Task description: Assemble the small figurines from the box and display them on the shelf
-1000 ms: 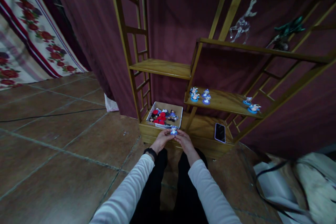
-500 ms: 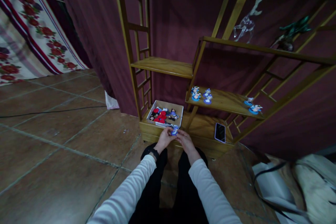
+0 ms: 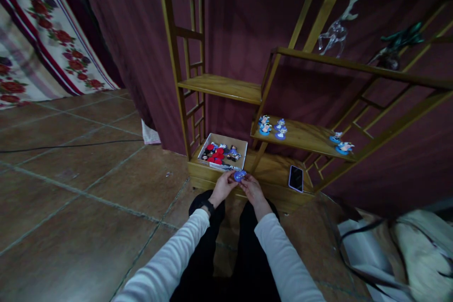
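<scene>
Between my two hands, in front of the cardboard box, is a small purple figurine point(image 3: 239, 176) with its round base facing me. My left hand point(image 3: 223, 186) pinches it from the left, and my right hand point(image 3: 253, 188) has its fingertips on the right side. Just beyond, the shallow box point(image 3: 241, 147) holds several figurines with red, purple and black parts. On the middle shelf point(image 3: 304, 136) stand two purple-based figurines point(image 3: 281, 131) beside blue-based ones point(image 3: 265, 129). More blue-based figurines point(image 3: 344, 147) are at that shelf's right end.
A phone point(image 3: 296, 179) lies on the low shelf to the right. A clear deer ornament point(image 3: 334, 35) and a green ornament point(image 3: 396, 47) stand on the upper shelf. Bags point(image 3: 421, 245) sit on the floor at right. A black cable point(image 3: 71, 146) crosses the tiles at left.
The figurine has been turned in my hands, so its base now faces me instead of its front. Both hands have shifted very slightly.
</scene>
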`<state>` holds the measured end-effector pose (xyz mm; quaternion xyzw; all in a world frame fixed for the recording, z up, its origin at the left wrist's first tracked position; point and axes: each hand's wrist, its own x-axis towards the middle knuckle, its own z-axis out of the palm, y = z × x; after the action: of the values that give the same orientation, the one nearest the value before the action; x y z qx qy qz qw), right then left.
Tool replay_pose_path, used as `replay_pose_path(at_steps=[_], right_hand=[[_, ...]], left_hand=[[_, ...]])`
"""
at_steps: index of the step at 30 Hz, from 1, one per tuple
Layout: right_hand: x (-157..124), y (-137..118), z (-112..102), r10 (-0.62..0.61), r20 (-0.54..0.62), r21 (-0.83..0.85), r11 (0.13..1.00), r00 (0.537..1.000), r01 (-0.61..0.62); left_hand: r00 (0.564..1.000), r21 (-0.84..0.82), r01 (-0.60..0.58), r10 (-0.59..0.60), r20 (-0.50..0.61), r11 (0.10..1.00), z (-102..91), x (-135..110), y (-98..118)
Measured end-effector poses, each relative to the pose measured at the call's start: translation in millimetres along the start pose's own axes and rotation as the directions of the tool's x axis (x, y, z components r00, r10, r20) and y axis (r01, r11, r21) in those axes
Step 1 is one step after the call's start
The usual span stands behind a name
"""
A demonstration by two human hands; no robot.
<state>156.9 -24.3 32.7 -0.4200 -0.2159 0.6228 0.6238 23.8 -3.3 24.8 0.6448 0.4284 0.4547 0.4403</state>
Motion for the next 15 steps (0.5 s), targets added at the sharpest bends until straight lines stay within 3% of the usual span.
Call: replay_pose_path(at_steps=[8, 15], right_hand=[[0, 1, -4, -0.03, 0.031, -0.073, 0.997, 0.999, 0.032], [2, 4, -5, -0.064, 0.014, -0.168, 0.984, 0.998, 0.065]], left_hand=[[0.987, 0.341, -0.16, 0.139, 0.086, 0.926, -1.1, -10, 12], [0.968, 0.606, -0.247, 0.167, 0.187, 0.756, -1.4, -16, 23]])
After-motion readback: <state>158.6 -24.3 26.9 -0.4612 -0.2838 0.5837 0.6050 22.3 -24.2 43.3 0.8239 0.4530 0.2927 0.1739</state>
